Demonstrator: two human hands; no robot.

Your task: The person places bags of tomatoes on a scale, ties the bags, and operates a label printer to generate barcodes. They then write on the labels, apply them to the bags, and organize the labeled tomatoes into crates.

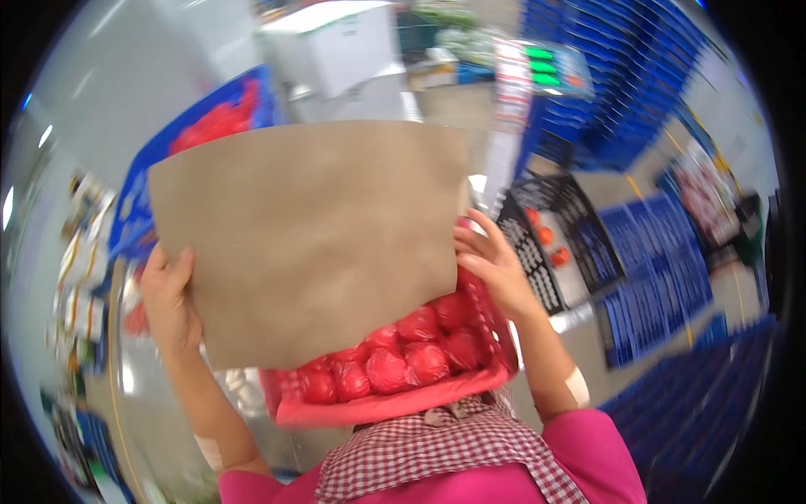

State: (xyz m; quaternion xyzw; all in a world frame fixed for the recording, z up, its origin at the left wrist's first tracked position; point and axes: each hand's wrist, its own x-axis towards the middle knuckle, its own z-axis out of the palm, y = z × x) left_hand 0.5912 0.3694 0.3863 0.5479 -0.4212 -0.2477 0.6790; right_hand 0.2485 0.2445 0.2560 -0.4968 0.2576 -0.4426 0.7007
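Note:
A large sheet of brown paper (315, 233) is held out before me, tilted over a red plastic crate (390, 403). My left hand (173, 302) grips its left edge, thumb on the front face. At the right edge my right hand (494, 264) pinches the sheet, its fingertips partly hidden there. Round produce in red wrapping (387, 368) sits in rows along the crate's near side, directly below the sheet. The paper covers the crate's far part and whatever lies there.
Behind the sheet stands a blue crate (135, 189) with red wrappings (217, 123). White boxes (352, 50) are farther back, near a scale with a lit green display (541, 66). At right, a black crate (592, 233) holds several tomatoes (544, 236); blue crates (655, 271) surround it.

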